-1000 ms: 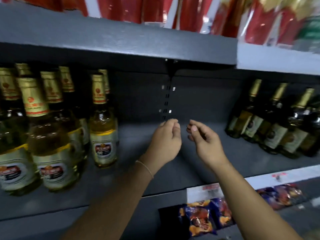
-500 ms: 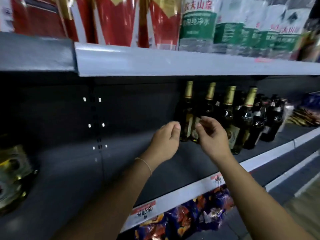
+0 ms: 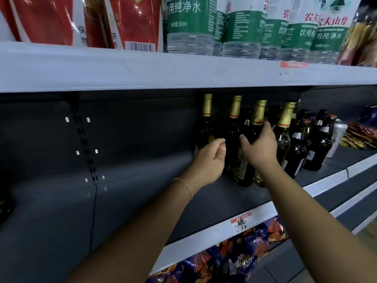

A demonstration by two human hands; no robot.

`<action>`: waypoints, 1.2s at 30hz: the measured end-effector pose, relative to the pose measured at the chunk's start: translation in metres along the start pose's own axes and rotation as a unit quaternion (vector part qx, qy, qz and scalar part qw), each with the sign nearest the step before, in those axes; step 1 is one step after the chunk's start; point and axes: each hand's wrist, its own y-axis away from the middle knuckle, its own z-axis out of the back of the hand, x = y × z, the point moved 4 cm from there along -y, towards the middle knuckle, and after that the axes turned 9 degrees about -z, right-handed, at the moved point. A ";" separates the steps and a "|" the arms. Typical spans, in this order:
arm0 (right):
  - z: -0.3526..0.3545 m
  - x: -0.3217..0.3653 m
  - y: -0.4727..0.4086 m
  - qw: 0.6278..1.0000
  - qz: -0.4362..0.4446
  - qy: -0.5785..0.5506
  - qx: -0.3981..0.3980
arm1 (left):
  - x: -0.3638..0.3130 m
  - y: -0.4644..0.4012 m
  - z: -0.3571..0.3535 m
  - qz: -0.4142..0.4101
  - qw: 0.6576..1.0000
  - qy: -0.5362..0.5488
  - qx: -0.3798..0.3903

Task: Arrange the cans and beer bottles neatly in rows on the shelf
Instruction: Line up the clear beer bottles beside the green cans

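Dark glass beer bottles with gold foil necks (image 3: 234, 139) stand in a row at the back right of a grey metal shelf (image 3: 214, 201), with a cluster of smaller brown glass bottles with dark caps (image 3: 318, 144) just beside them to the right.

The person's right hand (image 3: 260, 149) wraps the shoulder of the third gold-necked bottle (image 3: 258, 119), thumb on the near side and fingers curled behind it. The left hand (image 3: 210, 158) sits just beside the second bottle's body, fingers loosely curled; whether it touches the glass cannot be told.

To do this step well, the person likely needs a firm hold low on the neck, a straight lift or slide so neighbouring bottles are not knocked, and the left hand steadying the next bottle. The wide bare stretch of shelf to the left looks like the place to build rows.

The gold-necked bottles appear full of pale amber liquid. On the white shelf above (image 3: 183, 70), clear plastic water bottles with green labels (image 3: 189, 23) hold water, next to red printed packages (image 3: 132, 19). Below, blue and orange snack packets (image 3: 234, 256) fill the lower shelf.
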 end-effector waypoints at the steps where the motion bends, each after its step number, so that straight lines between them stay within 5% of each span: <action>1: -0.001 0.001 -0.004 1.000 -0.008 -0.001 0.005 | 0.002 -0.003 -0.002 0.003 1.000 0.001 0.003; 10: -0.003 0.005 -0.022 0.999 -0.037 -0.010 -0.020 | 0.012 -0.005 -0.009 0.029 0.999 0.012 0.012; 18: 0.001 0.006 0.005 0.992 0.071 -0.099 -0.029 | 0.030 0.005 -0.019 0.055 0.998 0.031 0.023; 28: -0.024 0.053 0.064 0.960 0.163 -0.169 0.150 | 0.055 0.044 0.014 0.078 0.996 -0.009 0.040; 36: -0.053 0.120 0.135 0.919 0.223 -0.191 0.262 | 0.079 0.104 0.077 0.104 0.992 0.074 -0.020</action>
